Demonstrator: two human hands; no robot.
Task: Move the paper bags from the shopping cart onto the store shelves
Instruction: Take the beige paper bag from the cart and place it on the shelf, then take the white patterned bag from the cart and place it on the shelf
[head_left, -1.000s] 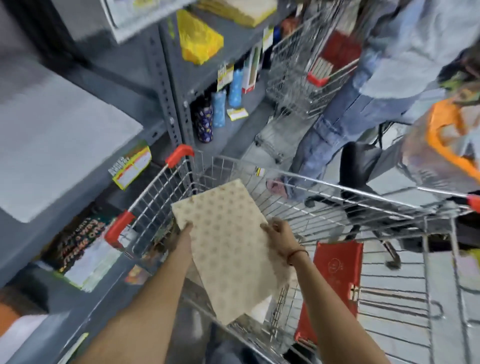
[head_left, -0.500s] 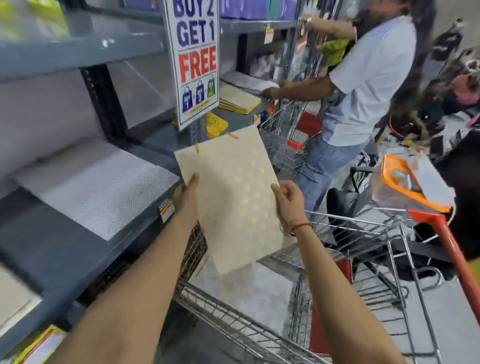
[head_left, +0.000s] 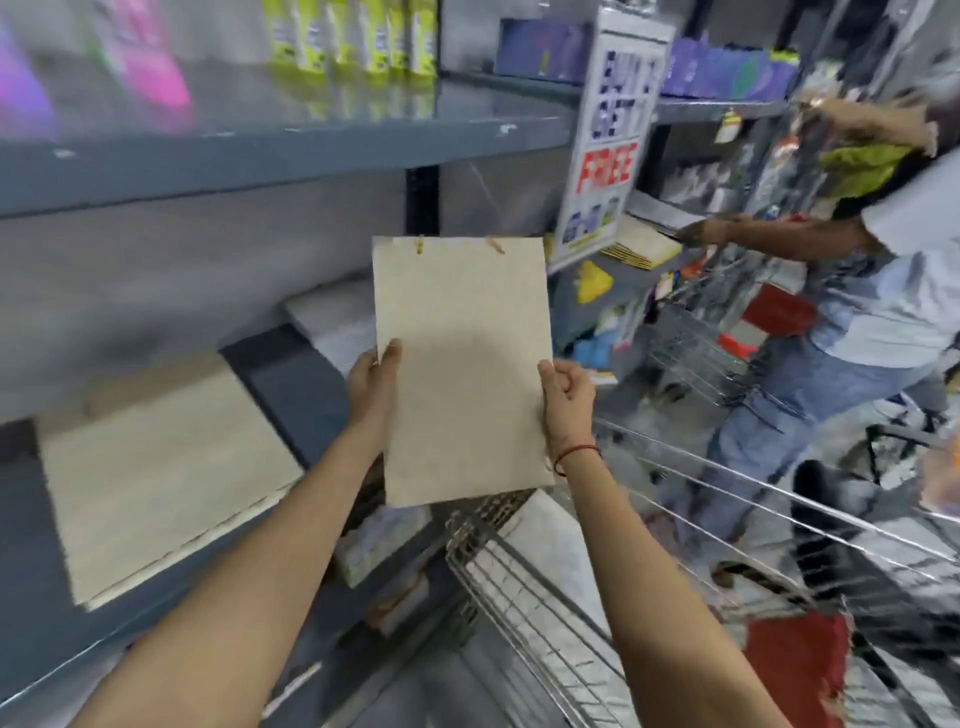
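I hold a flat cream paper bag (head_left: 462, 374) upright in front of me, its string handles at the top edge. My left hand (head_left: 371, 382) grips its left edge and my right hand (head_left: 569, 397) grips its right edge. The bag hangs above the wire shopping cart (head_left: 545, 613), at the height of the grey middle shelf (head_left: 291, 384) on my left. A stack of similar cream bags (head_left: 156, 478) lies flat on that shelf, left of my left arm. A white bag (head_left: 332, 322) lies further back.
A "FREE" promo sign (head_left: 608, 135) hangs from the shelf upright. A person (head_left: 857, 291) in a light shirt and jeans stands at the right, reaching into the shelves beside a second cart (head_left: 696, 348). A red item (head_left: 795, 670) lies in my cart.
I have lifted the bag out of the cart and raised it to shelf height, turning it upright. My view has swung up and left toward the shelves.
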